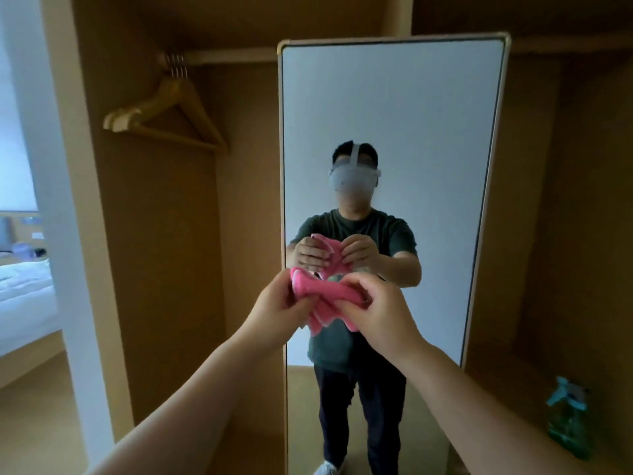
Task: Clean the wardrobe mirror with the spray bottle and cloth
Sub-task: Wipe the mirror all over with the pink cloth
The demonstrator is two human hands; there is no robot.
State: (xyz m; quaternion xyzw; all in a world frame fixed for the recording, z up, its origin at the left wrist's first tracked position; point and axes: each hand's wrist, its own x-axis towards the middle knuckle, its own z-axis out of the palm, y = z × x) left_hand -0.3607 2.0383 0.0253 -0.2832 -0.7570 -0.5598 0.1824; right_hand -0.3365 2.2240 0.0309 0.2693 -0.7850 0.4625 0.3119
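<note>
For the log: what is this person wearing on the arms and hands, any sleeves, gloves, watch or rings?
The left hand and right hand are bare: no gloves, and no watch or ring shows. Both forearms are uncovered to the frame's edge. The mirror reflects short sleeves of a dark green T-shirt.

1. Daylight comes from the room at left, where the bed (24,286) is washed out, nearly white.
2. The wardrobe (154,234) interior is dim and brown, darkest at right.
3. The mirror (390,114) shows a bright, even, pale surface.
4. The frame is soft throughout. The spray bottle (567,423) and hangers (126,116) are smeared, perhaps by motion, the cloth (318,296) less so.
5. Wide-angle distortion bows the edges.
</note>
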